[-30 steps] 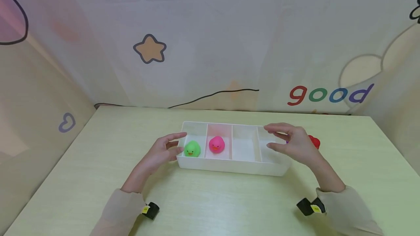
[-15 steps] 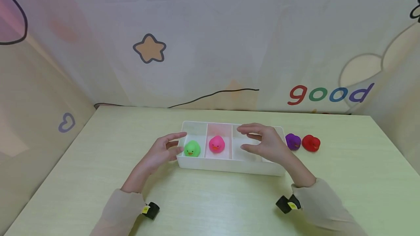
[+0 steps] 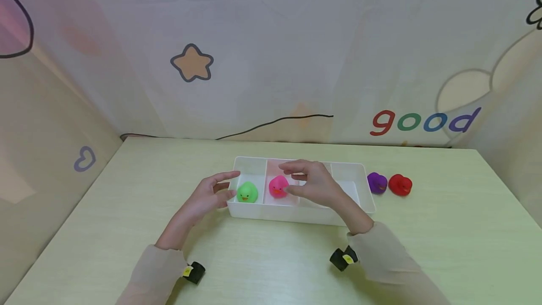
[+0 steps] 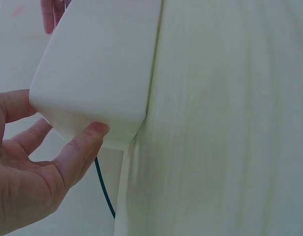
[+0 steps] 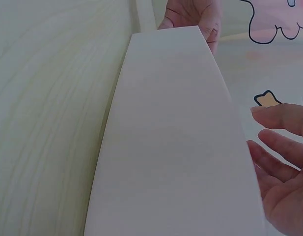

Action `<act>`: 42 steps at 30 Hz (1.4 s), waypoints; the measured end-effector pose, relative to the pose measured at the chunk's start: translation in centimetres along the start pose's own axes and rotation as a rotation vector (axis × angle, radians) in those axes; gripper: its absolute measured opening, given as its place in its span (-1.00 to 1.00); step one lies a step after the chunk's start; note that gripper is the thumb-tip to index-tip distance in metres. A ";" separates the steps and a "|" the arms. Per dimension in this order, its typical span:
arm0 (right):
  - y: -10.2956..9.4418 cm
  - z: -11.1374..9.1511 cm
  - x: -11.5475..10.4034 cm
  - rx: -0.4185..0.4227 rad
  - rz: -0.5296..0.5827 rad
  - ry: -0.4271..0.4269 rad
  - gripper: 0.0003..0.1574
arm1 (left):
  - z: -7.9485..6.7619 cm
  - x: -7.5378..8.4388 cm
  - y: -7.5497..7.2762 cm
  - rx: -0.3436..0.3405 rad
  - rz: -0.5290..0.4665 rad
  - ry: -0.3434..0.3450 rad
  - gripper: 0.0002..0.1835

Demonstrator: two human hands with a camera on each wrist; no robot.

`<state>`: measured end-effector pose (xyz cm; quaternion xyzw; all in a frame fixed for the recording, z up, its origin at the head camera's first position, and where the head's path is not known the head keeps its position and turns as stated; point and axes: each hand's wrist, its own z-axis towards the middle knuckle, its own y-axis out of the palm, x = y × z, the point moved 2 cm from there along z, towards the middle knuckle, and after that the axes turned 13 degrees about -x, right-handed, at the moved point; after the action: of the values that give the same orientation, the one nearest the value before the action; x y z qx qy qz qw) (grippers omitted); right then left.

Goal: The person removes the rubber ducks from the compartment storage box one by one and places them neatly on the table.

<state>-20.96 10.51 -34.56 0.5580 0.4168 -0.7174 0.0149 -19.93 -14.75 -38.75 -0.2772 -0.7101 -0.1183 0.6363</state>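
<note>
The tray looks like smooth, dull plastic. The green duck, pink duck, purple duck and red duck all look like smooth rubber. The bench looks like wood, smooth with faint streaky lines. The far sheet looks like dull, creased cloth. The left sleeve is dull cloth too.

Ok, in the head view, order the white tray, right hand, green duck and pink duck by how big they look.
1. White tray
2. Right hand
3. Green duck and pink duck: they look alike, so unranked.
</note>
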 end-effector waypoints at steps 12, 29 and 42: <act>1.8 2.5 -0.4 -0.041 -0.134 0.115 -0.47 | 0.1 0.0 0.0 0.015 -0.006 -0.018 -0.47; 3.4 4.1 -0.9 -0.077 -0.511 0.295 -0.84 | 0.0 -0.1 0.0 0.008 -0.010 -0.004 -0.47; 3.9 4.0 -1.1 -0.045 -0.627 0.231 -0.82 | 0.2 -0.2 -0.1 0.017 -0.001 -0.020 -0.47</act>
<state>-21.85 5.01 -35.80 0.4798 0.5827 -0.6098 -0.2417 -20.15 -14.81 -39.00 -0.2725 -0.7176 -0.1096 0.6315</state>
